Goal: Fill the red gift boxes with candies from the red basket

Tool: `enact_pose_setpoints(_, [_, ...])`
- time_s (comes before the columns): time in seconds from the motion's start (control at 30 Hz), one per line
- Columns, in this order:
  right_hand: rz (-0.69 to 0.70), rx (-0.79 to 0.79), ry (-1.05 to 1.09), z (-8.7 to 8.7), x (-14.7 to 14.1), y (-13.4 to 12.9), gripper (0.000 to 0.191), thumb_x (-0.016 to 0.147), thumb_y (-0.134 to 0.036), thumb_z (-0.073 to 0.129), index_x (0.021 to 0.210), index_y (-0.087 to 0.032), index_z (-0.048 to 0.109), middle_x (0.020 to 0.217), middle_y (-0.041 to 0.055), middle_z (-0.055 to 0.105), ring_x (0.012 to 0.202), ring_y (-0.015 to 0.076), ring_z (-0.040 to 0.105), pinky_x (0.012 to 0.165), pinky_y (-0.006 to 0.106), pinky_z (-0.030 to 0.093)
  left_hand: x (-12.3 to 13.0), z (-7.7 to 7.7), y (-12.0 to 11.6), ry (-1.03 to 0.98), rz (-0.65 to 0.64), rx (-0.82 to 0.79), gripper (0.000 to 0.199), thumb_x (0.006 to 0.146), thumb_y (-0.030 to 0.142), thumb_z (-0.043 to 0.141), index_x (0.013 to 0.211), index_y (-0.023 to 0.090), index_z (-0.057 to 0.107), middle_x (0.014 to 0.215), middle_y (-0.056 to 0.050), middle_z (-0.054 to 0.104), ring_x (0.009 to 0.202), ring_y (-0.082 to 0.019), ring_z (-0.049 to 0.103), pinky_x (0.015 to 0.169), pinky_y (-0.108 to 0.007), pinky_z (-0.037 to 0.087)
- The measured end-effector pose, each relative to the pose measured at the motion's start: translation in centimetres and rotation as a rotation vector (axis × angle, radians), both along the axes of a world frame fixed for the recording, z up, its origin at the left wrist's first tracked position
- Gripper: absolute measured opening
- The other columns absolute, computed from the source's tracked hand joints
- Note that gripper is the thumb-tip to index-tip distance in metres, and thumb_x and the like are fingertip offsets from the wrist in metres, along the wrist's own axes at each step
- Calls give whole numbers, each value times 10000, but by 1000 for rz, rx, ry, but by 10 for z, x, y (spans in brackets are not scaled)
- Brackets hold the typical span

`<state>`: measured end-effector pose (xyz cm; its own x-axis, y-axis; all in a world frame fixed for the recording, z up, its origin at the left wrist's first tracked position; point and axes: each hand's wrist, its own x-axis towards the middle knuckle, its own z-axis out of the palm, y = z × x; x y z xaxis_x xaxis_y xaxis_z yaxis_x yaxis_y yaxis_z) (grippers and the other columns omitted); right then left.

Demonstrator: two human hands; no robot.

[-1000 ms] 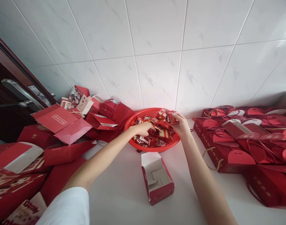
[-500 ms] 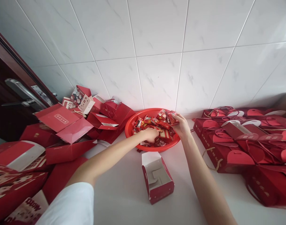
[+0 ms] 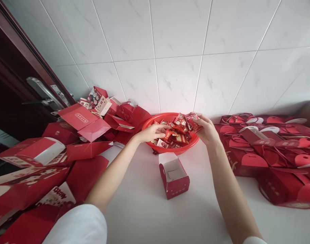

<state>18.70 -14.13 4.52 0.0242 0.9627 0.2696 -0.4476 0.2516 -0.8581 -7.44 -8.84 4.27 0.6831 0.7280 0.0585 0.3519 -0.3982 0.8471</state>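
A red plastic basket (image 3: 181,150) full of red-wrapped candies (image 3: 180,123) stands against the tiled wall. My left hand (image 3: 151,133) hovers over the basket's left side, fingers stretched and apart, with nothing plainly held in them. At the right rim, my right hand (image 3: 207,128) is closed on a red candy packet (image 3: 194,122), its thumb and fingers pinching the wrapper. In front of the basket sits an open red gift box (image 3: 177,188) with a pale inside and its flaps up; no contents show in it.
Unfilled-looking red boxes (image 3: 86,122) lie heaped on the left beside a dark door with a metal handle (image 3: 43,89). On the right, several closed red boxes with cord handles (image 3: 253,162) stand in rows. The white table (image 3: 145,206) carries everything.
My left hand has lifted out of the candies and moved left, its fingers opening. My right hand still holds a packet at the rim. The view has shifted slightly.
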Motion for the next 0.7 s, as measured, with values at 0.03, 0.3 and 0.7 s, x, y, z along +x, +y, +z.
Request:
enact_pose_setpoints(0.03, [9,5,-40,5,0,-9,274,654,-279,820,900,-230,710,861,-7,720,782,150,654,739,286,540,-2,5,-9,-18,-22,-10,530,810,296,725,1319,184,627,1169,-94,682,1040,-205,643,892,-349,535])
enact_pose_setpoints(0.3, [86,104,-398,34,-2,-68,268,752,-270,778,1006,-208,720,923,21,705,731,135,614,621,252,506,0,32,-84,240,-135,146,325,876,352,652,1153,190,703,1094,-80,713,939,-194,674,829,-309,521])
enact_pose_setpoints(0.7, [381,372,-1020,39,-43,-91,217,812,-98,577,969,-199,688,865,4,695,712,132,585,631,246,450,-13,17,-98,534,-173,-104,265,801,216,614,1051,198,701,915,-3,714,793,-155,652,665,-211,465])
